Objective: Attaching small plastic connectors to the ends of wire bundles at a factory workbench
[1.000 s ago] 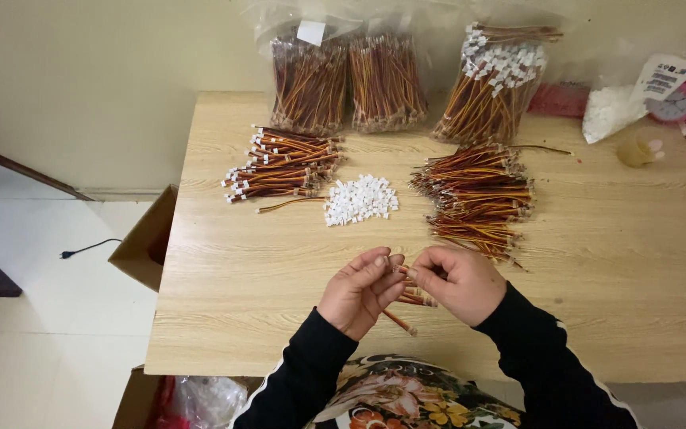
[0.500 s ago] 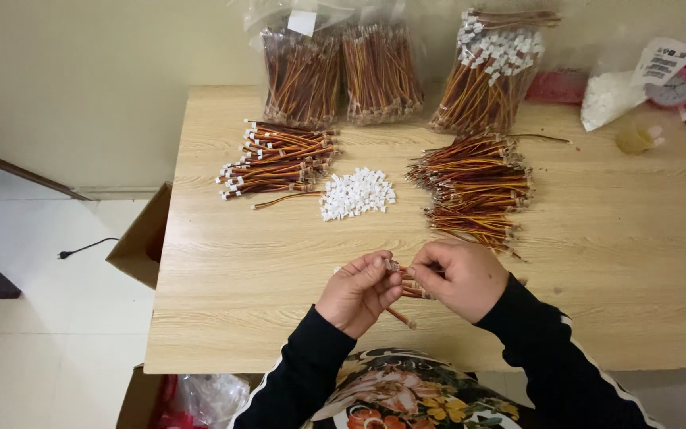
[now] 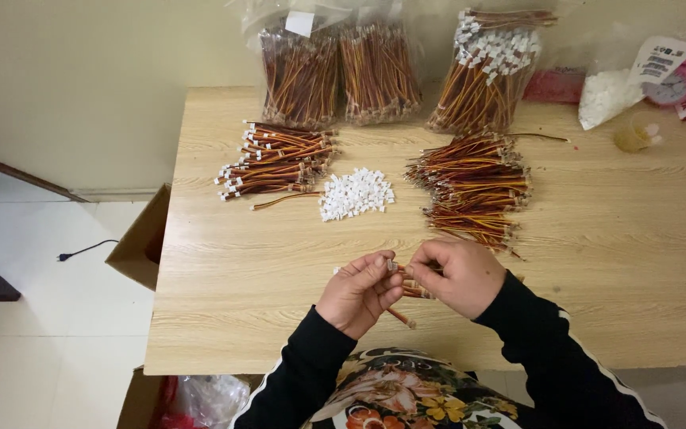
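While left hand (image 3: pixel 359 292) pinches small white connector (image 3: pixel 391 264), right hand (image 3: pixel 460 276) pinches wire bundle (image 3: pixel 416 291) against it; I judge finished pile (image 3: pixel 275 161) ahead-left smaller, bare wires (image 3: pixel 474 185) ahead-right remain.

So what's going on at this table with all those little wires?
A person sits at a wooden table, both hands together over a short wire: the left hand and right hand pinch it near a small white connector. Beyond lie a pile of white connectors, finished wires and bare wires.
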